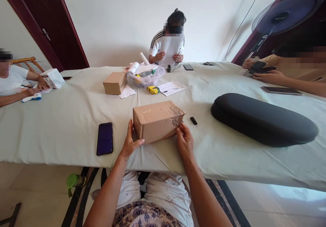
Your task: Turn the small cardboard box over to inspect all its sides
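A brown cardboard box [156, 120] sealed with tape lies on the table [63, 125] right in front of me. My left hand [129, 141] clasps its near left corner, thumb on the front face and fingers up the left side. My right hand [184, 140] presses against the near right corner, fingers curled on the torn, scuffed end. The box rests on the cloth between both hands.
A dark phone [105, 138] lies left of the box, a small black object [193, 120] to its right, and a long black cushion [263, 118] further right. Further back sit a second box [115, 83], a clear bowl [147, 75], a yellow tape measure [153, 89] and papers. Three other people sit around the table.
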`<control>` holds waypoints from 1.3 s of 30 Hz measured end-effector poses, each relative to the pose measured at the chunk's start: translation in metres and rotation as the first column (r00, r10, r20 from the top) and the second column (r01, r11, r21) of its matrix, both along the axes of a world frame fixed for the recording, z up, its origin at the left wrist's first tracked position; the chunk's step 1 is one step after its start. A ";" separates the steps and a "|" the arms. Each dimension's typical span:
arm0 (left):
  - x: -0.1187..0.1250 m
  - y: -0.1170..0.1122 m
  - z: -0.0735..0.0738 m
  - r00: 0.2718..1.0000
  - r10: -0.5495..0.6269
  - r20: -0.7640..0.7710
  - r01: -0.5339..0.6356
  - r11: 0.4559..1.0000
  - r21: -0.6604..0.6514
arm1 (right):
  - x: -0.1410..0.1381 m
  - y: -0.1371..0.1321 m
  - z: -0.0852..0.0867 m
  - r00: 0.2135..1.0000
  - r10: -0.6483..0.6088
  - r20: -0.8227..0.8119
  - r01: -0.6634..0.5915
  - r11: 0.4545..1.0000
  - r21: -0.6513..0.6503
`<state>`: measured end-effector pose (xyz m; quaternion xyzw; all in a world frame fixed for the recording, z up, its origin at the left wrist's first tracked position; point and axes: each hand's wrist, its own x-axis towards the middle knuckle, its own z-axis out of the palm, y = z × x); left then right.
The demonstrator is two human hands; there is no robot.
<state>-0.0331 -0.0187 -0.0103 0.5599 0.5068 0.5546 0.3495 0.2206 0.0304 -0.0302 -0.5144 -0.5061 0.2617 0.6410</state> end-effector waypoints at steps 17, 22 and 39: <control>0.001 0.003 0.011 0.992 0.123 0.015 -0.123 0.992 0.000 | -0.010 -0.015 0.010 0.969 0.071 0.236 -0.099 0.989 0.111; 0.003 0.005 0.005 0.987 0.163 0.001 -0.163 0.986 0.016 | -0.015 -0.017 0.011 0.896 -0.009 0.444 -0.089 0.976 0.199; 0.013 0.000 0.006 0.895 0.381 -0.230 -0.367 0.925 0.103 | -0.028 -0.023 0.011 0.862 -0.131 0.490 -0.005 0.964 0.266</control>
